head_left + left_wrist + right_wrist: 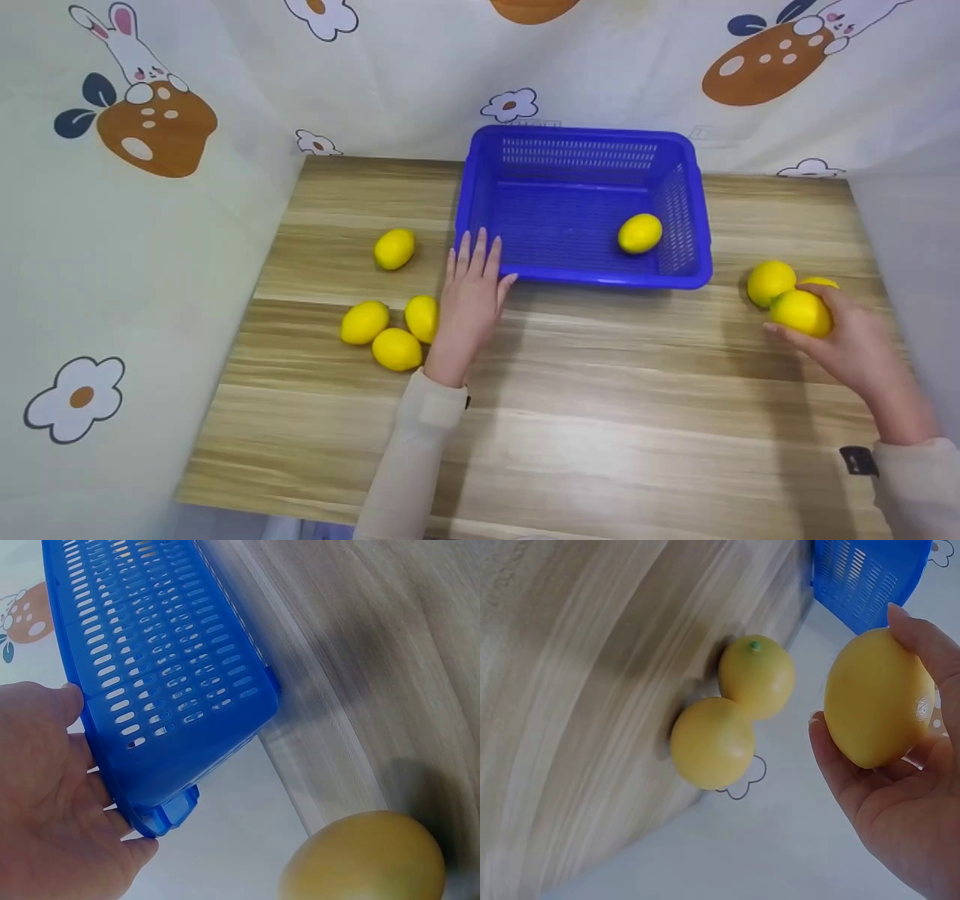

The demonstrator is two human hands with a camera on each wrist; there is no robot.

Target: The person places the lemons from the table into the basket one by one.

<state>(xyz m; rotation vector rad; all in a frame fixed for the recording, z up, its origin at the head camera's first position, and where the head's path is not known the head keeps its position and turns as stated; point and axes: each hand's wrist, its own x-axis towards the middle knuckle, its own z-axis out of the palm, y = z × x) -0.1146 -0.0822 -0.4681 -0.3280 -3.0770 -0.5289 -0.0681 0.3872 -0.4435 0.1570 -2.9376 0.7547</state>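
Observation:
My right hand [862,345] grips a yellow lemon [802,313] between thumb and fingers; the right wrist view shows this lemon [877,699] lifted off the table. Just beyond it, two more lemons [712,742] lie side by side on the wood. My left hand [471,304] rests on the near left corner of a blue plastic basket [600,279], its fingers straight over the rim. In the left wrist view the thumb and fingertips touch the basket's rim [112,772]. One lemon [640,233] lies inside the basket, towards its right side.
Left of the basket, several lemons [364,322] lie on the wooden table [600,420], one [394,249] apart from the others. One lemon [422,318] sits right beside my left hand. A patterned cloth [405,82] hangs behind the basket and along the sides.

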